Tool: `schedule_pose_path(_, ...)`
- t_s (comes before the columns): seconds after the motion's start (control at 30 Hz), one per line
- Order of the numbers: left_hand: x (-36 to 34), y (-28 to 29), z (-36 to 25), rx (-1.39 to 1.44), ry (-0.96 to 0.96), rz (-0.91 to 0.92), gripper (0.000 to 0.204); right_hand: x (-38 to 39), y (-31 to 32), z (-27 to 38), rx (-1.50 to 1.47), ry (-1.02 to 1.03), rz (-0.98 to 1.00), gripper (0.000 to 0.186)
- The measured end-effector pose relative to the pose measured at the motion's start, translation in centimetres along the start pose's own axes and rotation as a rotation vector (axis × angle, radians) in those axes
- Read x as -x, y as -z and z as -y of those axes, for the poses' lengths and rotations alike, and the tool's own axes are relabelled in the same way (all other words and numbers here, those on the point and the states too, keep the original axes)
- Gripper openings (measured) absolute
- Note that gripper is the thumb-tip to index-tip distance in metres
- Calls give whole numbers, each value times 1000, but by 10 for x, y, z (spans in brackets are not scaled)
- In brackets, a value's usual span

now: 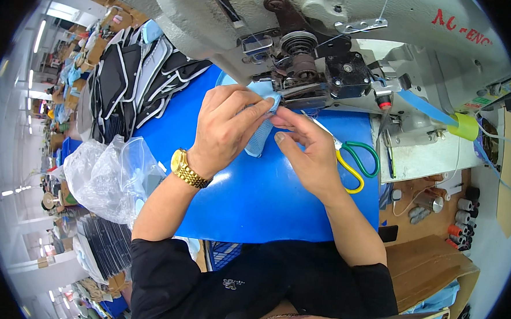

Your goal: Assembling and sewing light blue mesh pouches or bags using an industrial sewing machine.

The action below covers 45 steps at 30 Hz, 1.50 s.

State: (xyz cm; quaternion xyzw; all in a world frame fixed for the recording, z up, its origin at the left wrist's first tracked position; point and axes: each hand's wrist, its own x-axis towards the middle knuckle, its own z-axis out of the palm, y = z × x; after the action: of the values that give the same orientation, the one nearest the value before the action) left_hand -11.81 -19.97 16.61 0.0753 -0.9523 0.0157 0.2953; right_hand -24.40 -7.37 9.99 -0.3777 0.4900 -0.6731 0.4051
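A small light blue fabric piece (256, 143) lies under the head of a sewing machine (301, 52), partly covered by my fingers. My left hand (225, 123), with a gold watch on its wrist, pinches the fabric's upper edge between thumb and fingers close to the machine's needle area. From the right, my right hand (309, 153) reaches in with its fingers stretched out and the thumb apart. Its fingertips are at the fabric's edge, beside the left fingertips. Scissors with green and yellow handles (377, 159) lie just right of my right hand, their blades partly hidden behind it.
Black padded pieces with pale edging (121, 74) are heaped at the blue table's (253, 211) far left. A clear plastic bag (107, 172) sits at its left edge. Thread spools (463, 216) and a cardboard box (435, 261) stand at the right. Blue tape (426, 106) feeds toward the machine.
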Motion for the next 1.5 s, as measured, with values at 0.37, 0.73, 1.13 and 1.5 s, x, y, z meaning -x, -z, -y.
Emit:
schedule_pose_path(0.37, -5, -2, -17, -97, -43, 38, 28, -4, 2, 2, 8, 1, 105, 47)
schedule_pose_path(0.73, -10, -3, -22, -164, 18, 138, 30, -10, 1, -2, -281, -144, 125, 48)
schedule_pose_path(1.13, -5, 4, -10, -135, 33, 6, 27, 0, 5, -2, -178, -136, 150, 53)
schedule_pose_path(1.5, -9, 5, -16, -149, -37, 113, 22, -1, 0, -3, -167, -139, 216, 60)
